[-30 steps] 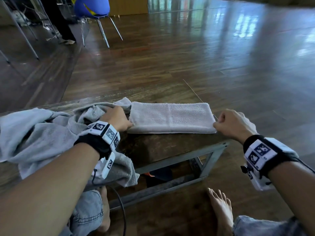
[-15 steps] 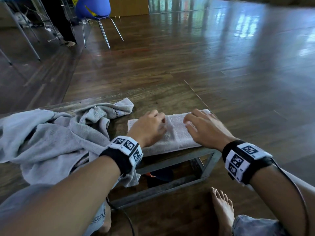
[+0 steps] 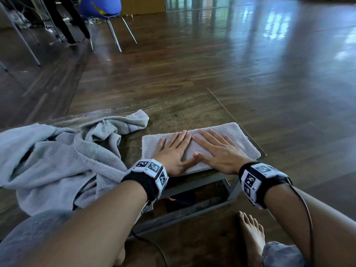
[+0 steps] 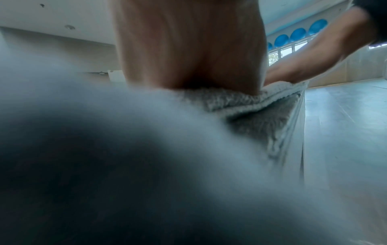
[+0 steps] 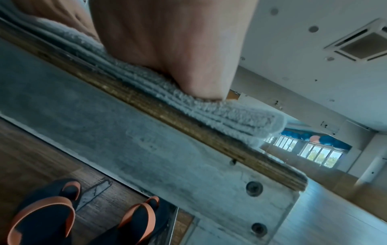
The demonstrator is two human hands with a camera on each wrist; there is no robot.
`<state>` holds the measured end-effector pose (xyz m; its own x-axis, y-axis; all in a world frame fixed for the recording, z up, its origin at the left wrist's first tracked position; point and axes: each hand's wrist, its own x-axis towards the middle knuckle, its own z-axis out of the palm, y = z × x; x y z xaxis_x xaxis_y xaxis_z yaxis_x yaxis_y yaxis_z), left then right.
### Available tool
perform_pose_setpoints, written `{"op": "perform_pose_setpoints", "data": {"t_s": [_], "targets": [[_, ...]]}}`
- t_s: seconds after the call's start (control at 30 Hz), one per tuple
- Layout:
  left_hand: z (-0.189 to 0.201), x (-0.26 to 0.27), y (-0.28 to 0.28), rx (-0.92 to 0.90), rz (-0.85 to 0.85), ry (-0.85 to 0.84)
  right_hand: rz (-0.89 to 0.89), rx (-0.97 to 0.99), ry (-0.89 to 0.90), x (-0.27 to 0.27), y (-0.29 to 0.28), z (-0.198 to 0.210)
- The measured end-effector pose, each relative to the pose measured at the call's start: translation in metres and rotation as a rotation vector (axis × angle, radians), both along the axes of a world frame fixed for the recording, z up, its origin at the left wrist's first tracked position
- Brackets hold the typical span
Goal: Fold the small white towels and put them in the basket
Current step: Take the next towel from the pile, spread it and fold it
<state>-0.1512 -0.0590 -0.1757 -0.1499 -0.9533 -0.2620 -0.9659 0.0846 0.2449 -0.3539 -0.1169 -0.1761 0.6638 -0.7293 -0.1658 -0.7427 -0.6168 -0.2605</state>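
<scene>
Folded towel (image 3: 227, 135) lies at the counter's (image 3: 183, 114) 3 o'clock end, pressed flat under both hands, left (image 3: 173, 151) and right (image 3: 217, 153), fingers spread. Unfolded pile (image 3: 57, 160) remains at 9 o'clock; no basket is seen.

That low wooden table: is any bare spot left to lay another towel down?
Yes. A bare wooden strip runs along the table behind the folded towel to the far edge. A narrower dark gap lies between that towel and the crumpled towel pile. The left side is crowded by the pile; both hands, left hand and right hand, press the folded towel flat.
</scene>
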Motion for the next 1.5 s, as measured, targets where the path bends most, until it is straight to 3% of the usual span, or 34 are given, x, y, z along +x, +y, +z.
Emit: {"op": "perform_pose_setpoints", "data": {"t_s": [0.67,0.73,0.8,0.83,0.9,0.93,1.03,1.2,1.3,1.5], "targets": [[0.011,0.044,0.014,0.167,0.022,-0.045,-0.35,0.057,0.154,-0.037,-0.021,0.006],[0.012,0.042,0.015,0.177,0.034,-0.071,-0.36,-0.01,0.17,-0.035,-0.017,0.009],[0.014,0.039,0.016,0.168,0.049,-0.078,-0.274,-0.192,0.077,-0.03,-0.01,0.016],[0.016,0.037,0.016,0.154,0.059,-0.073,-0.183,-0.257,-0.055,-0.027,-0.006,0.022],[0.021,0.035,0.015,0.105,0.11,-0.04,0.046,-0.212,-0.335,-0.016,0.005,0.034],[0.023,0.036,0.015,0.08,0.147,-0.023,0.136,-0.134,-0.382,-0.008,0.012,0.039],[0.026,0.046,0.021,0.042,0.204,-0.066,0.189,0.042,-0.255,0.007,0.029,0.042],[0.032,0.061,0.037,-0.078,0.233,-0.135,-0.004,0.039,-0.183,0.006,0.036,0.041],[0.037,0.06,0.045,-0.084,0.261,-0.038,-0.117,-0.027,0.007,0.0,0.04,0.039],[0.048,0.053,0.064,-0.051,0.107,0.106,-0.028,-0.105,0.181,-0.001,0.066,0.035]]}}
